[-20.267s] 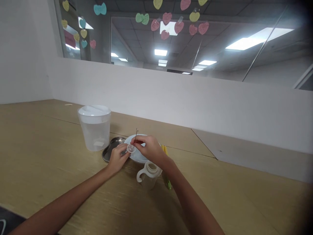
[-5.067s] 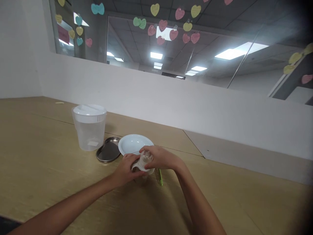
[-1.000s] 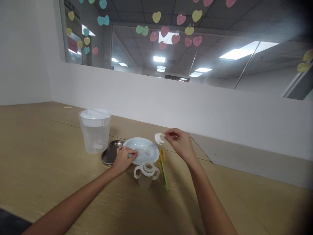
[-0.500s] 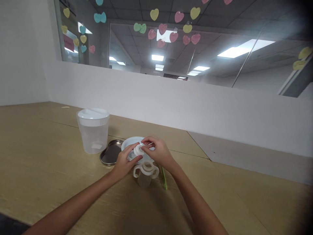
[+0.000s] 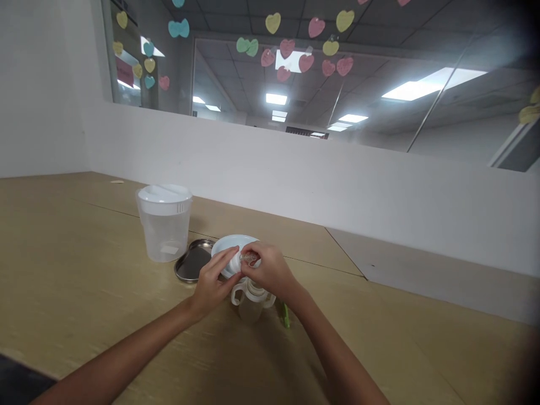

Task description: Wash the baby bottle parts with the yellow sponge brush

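My left hand is closed around a white bottle cap, with the thumb below and the fingers above. Close against it, my right hand pinches a small brush with fine bristles, its tip at the cap's open side. Most of the brush is hidden by the fingers. Just below the hands, a clear baby bottle with two white handles stands upright and uncapped. A green stick-like tool lies beside it, partly covered by my right wrist. Behind the hands sits a pale blue bowl.
Left of the bowl lies a kidney-shaped steel tray. A lidded clear plastic pitcher stands farther left. The wooden table meets a white wall with a window above it.
My right hand has shifted in against the cap, and the bristled part now shows between its fingers. The cap has tipped slightly and is more covered. The whole view has shifted a little.
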The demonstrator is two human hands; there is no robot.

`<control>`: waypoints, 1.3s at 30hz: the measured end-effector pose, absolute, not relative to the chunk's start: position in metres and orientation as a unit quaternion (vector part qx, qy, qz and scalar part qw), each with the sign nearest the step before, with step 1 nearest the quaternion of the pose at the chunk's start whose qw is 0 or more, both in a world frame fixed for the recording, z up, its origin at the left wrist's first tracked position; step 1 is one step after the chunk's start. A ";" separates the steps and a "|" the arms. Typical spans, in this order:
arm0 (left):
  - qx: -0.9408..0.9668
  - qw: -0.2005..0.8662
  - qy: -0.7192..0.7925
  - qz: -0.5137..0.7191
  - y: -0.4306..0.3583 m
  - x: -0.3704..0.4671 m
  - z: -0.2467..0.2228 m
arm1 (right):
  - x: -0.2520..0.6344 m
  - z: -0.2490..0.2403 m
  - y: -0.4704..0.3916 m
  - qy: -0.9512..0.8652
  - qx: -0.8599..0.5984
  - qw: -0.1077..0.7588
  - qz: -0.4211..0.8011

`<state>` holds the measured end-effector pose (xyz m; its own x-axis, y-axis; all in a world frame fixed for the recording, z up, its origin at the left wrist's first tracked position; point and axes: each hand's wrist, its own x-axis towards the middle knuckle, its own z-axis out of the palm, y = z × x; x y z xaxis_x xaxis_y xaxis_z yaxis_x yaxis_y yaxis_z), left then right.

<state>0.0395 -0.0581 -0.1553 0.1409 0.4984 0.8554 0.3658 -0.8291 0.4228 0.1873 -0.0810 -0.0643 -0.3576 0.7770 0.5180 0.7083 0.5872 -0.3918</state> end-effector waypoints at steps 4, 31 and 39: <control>0.755 0.049 0.290 0.586 -0.060 0.040 -0.154 | 0.182 -0.070 -0.080 -0.799 -0.463 0.382 0.026; 0.745 0.050 0.525 0.408 -0.018 0.029 -0.179 | 0.220 -0.117 -0.027 -0.784 -0.562 0.191 0.185; 0.708 -0.091 0.459 0.529 -0.020 0.001 -0.139 | 0.218 -0.131 -0.021 -0.757 -0.574 0.257 0.177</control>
